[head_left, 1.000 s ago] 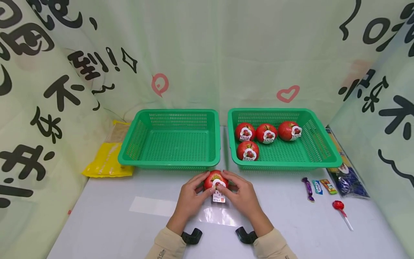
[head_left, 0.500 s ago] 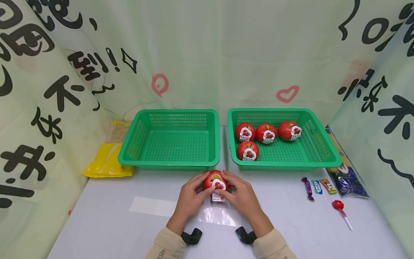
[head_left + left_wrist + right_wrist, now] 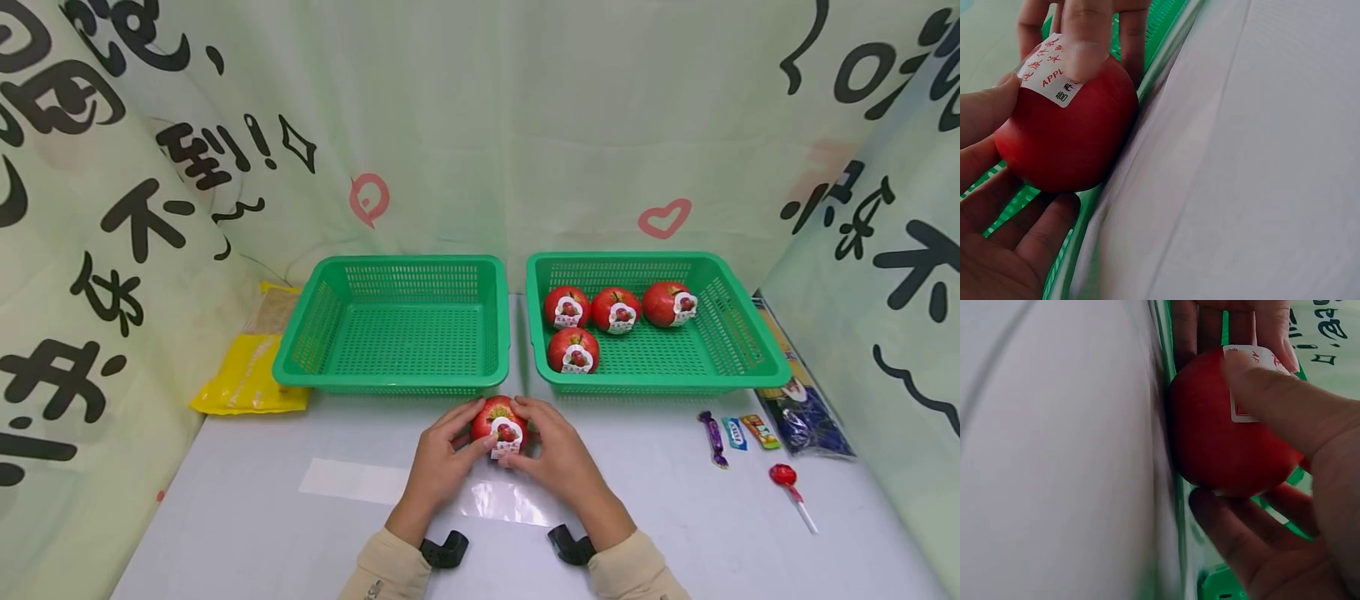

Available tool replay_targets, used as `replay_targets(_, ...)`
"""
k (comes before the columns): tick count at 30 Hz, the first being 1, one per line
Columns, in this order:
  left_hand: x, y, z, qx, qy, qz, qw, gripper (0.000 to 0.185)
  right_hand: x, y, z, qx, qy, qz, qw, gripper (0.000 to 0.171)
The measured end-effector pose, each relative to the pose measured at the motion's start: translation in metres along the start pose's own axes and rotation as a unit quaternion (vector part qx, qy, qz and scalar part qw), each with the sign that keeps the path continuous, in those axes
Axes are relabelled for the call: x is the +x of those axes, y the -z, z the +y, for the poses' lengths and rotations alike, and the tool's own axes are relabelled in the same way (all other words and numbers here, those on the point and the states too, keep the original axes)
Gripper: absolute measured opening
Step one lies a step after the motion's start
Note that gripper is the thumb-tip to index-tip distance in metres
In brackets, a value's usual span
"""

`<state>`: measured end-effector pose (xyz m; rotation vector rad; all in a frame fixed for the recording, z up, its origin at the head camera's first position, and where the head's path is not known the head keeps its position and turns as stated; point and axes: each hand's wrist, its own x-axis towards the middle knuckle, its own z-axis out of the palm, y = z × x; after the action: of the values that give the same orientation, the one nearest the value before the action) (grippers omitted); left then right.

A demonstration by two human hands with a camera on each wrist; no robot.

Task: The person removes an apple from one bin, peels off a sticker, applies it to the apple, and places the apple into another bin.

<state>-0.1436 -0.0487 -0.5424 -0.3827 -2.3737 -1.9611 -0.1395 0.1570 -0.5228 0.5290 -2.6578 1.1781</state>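
A red apple (image 3: 486, 417) with a white printed sticker (image 3: 507, 435) sits near the table's middle, in front of the baskets. My left hand (image 3: 441, 458) holds it from the left, thumb at the sticker's edge. From the right, my right hand (image 3: 562, 457) holds the same apple. In the right wrist view the right thumb (image 3: 1285, 403) presses the sticker's lower part against the skin. The left wrist view shows red lettering on the sticker (image 3: 1044, 75), partly covered by that thumb. Fingers of both hands curve round the apple's sides.
Behind stand a bare green basket (image 3: 412, 342) and a green basket (image 3: 675, 358) holding several stickered apples (image 3: 617, 308). Clear film (image 3: 510, 500) lies under the wrists. A yellow bag (image 3: 251, 375) is left; small wrapped sweets (image 3: 735, 433), a lollipop (image 3: 783, 475) and a dark packet (image 3: 810, 417) lie right.
The sticker's lower flap, hanging down off the apple before, now lies up against its skin. My right thumb has slid down over it; the left hand has barely moved.
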Motion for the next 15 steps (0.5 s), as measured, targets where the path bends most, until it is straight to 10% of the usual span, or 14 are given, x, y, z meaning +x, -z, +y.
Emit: replay_targets(15,-0.0008,0.0001,0.0014,0.015,0.014,-0.008,0.9998,0.06,0.002,-0.0003,0.0005,0.036,-0.033,-0.043,0.998,0.078)
